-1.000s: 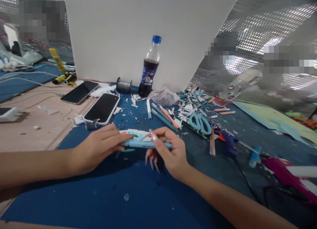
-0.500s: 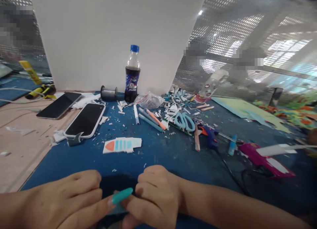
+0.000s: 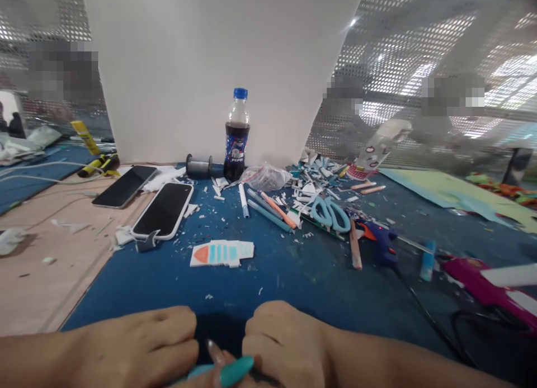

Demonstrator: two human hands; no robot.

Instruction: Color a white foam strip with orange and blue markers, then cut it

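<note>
Both my hands sit at the bottom edge over the blue mat (image 3: 293, 276), fingers curled and knuckles up. My left hand (image 3: 138, 343) and my right hand (image 3: 289, 343) meet around a pen with a teal cap (image 3: 237, 370), which sticks out between them. Most of the pen is hidden under the fingers. I cannot tell whether the cap is on or off. A small white cut-out with an orange tip and light blue stripes (image 3: 222, 252) lies flat on the mat beyond the hands, untouched.
Two phones (image 3: 163, 209) (image 3: 125, 185) lie at the left. A cola bottle (image 3: 237, 133) and a spool (image 3: 199, 165) stand before a white board (image 3: 218, 69). Markers (image 3: 268, 209), blue scissors (image 3: 331, 213), a glue gun (image 3: 380, 240), a pink tool (image 3: 482, 287) and paper scraps lie at the right.
Both hands drew back from the striped cut-out to the near edge, taking the pen with them. They closed together around it. The cut-out stays on the mat.
</note>
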